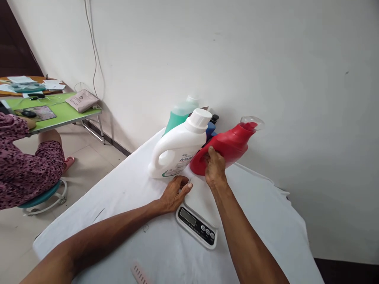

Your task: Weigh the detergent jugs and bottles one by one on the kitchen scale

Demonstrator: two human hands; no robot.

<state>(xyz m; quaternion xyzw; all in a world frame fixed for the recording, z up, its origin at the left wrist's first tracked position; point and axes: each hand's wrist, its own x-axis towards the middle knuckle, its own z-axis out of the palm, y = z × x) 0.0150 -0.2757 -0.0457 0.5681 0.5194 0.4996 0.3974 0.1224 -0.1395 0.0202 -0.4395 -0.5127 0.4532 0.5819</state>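
Observation:
My right hand (pixel 216 167) is wrapped around the handle of a red detergent bottle (pixel 226 144), which leans to the right with its clear cap (pixel 252 121) at the top. At the far left corner of a white kitchen scale (pixel 201 227), my left hand (pixel 174 194) has its thumb and fingers closed on the edge. The scale's dark display and buttons face me. Just beyond that hand stands a white detergent bottle (pixel 180 148) with a white screw cap and a side handle. Its body partly hides a green bottle (pixel 179 116) and blue items (pixel 210 130) behind.
A white cloth (pixel 142 236) covers the table, with a pale comb-like strip (pixel 139 274) at the near edge. The wall (pixel 266 59) rises behind the bottles. At left, a seated person (pixel 29 165) is beside a green table (pixel 59 104) bearing a pouch and mouse.

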